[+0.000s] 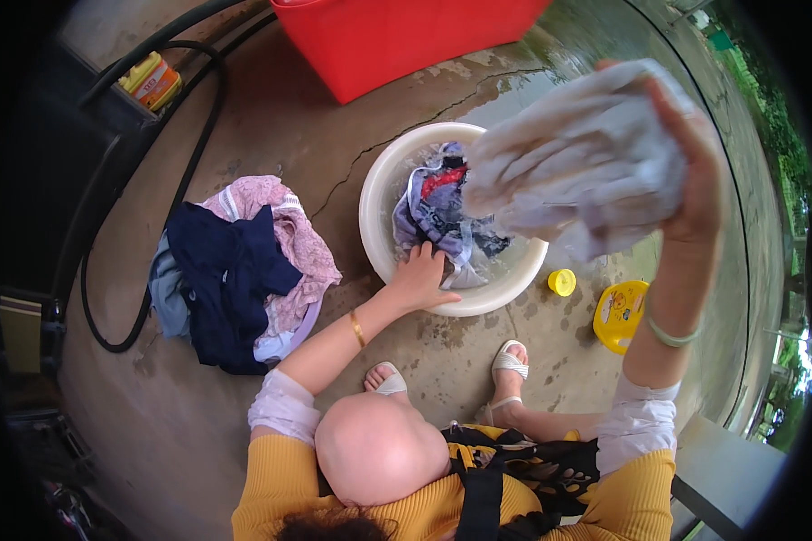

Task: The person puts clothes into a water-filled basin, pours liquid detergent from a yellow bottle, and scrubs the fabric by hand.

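Observation:
My right hand [697, 179] is raised at the upper right, gripping a wet, crumpled white cloth [575, 155]. The cloth partly hides the far right rim of a round white basin [379, 260]. Purple and black patterned clothes [440, 203] with a red patch lie in the basin's sudsy water. Over the near left rim reaches my left hand [419, 277], its fingers apart and the fingertips at the wet clothes. Its thumb lies along the near rim.
To the left, a navy garment [223, 277] and pink lacy clothing [308, 247] are heaped over a lilac container [306, 328]. A yellow cap [561, 283] and yellow bottle [619, 314] sit right of the basin. Beyond are a red bin [406, 47], black hose [206, 135] and yellow jug [150, 81].

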A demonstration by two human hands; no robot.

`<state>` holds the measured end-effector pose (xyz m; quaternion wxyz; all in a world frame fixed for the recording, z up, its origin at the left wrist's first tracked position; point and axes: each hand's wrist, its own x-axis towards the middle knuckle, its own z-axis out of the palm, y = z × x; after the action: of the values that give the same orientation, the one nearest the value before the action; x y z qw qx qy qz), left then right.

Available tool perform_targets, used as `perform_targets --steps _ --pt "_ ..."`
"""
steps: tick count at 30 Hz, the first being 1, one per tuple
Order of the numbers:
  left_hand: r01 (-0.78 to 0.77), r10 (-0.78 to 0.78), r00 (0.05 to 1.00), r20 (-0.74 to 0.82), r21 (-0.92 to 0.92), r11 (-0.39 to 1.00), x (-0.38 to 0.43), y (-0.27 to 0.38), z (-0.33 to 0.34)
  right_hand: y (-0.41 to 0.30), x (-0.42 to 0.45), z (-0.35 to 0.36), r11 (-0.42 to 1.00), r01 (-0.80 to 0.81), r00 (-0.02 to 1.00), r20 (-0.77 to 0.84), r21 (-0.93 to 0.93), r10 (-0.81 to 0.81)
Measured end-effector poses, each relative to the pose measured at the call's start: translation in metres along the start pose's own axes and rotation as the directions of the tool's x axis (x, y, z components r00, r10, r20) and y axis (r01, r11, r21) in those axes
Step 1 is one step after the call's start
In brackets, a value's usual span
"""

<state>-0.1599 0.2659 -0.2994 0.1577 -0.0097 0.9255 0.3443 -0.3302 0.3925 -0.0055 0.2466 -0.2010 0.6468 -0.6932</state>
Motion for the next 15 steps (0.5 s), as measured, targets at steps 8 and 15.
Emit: perform_targets --steps 8,15 --pt "-0.053 0.048 0.997 0.056 0.089 0.995 0.033 -0.04 0.014 -0.014 0.009 -0.001 0.994 0.023 0.999 0.04 -0.111 -0.019" --pt "-0.086 0.079 0.993 -0.088 -0.078 0.993 0.016 -0.013 -0.052 0.134 0.016 -0.001 0.912 -0.277 0.954 0.029 -0.303 0.3"
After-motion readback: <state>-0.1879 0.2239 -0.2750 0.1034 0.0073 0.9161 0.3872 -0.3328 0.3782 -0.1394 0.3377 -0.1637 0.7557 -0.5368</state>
